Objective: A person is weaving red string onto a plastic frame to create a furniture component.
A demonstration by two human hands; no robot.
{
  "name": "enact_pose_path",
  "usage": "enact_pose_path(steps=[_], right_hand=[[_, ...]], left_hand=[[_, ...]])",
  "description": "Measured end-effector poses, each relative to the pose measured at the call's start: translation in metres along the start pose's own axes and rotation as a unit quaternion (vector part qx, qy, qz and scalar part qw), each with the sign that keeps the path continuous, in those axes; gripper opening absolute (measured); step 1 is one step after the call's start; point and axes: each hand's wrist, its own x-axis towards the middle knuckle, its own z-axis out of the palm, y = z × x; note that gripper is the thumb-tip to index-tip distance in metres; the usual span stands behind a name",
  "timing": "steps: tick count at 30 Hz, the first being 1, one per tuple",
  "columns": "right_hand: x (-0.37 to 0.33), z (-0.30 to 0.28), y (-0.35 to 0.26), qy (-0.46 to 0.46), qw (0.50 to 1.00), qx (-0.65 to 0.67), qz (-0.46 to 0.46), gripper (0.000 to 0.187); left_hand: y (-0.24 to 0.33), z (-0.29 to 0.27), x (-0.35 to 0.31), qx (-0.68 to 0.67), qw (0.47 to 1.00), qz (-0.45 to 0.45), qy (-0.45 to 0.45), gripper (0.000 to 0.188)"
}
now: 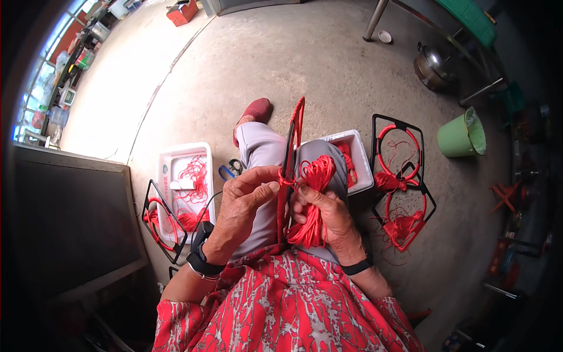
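Over my lap stands a black frame point(289, 146) with a red cord-wrapped ring point(300, 117), both seen nearly edge-on. My left hand point(240, 196) pinches red cord at the side of this ring, thumb and forefinger together. A thick looped bundle of red cord point(315, 176) is gripped in my right hand point(329, 214), just right of the frame. My right thumb presses near a strand that runs across to the ring. The fingertips hide part of where that strand meets the ring.
White bins point(162, 176) point(365, 155) with red cord stand either side of my legs. Blue-handled scissors point(230, 169) lie beside the left one. More black frames with red rings point(422, 146) point(151, 226) rest nearby. A green bucket point(454, 139) and metal pot point(431, 67) are right.
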Motion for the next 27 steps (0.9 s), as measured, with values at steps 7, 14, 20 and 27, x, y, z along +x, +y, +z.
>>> enact_pose_path(steps=[7, 14, 20, 27], right_hand=[[0.006, 0.000, 0.001, 0.018, 1.000, -0.011, 0.013, 0.021], [0.009, 0.006, 0.000, -0.006, 1.000, -0.021, 0.004, 0.022], [0.010, 0.010, -0.001, 0.005, 1.000, -0.020, -0.007, 0.021], [0.010, 0.013, -0.006, 0.031, 0.996, -0.079, -0.011, 0.023]], left_hand=[[-0.001, -0.001, 0.002, 0.005, 1.000, 0.000, 0.001, 0.026], [0.000, -0.003, 0.001, 0.015, 1.000, 0.019, -0.021, 0.025], [0.007, 0.002, 0.000, 0.062, 0.992, 0.100, 0.040, 0.022], [0.008, 0.007, 0.009, 0.168, 0.973, 0.161, 0.018, 0.020]])
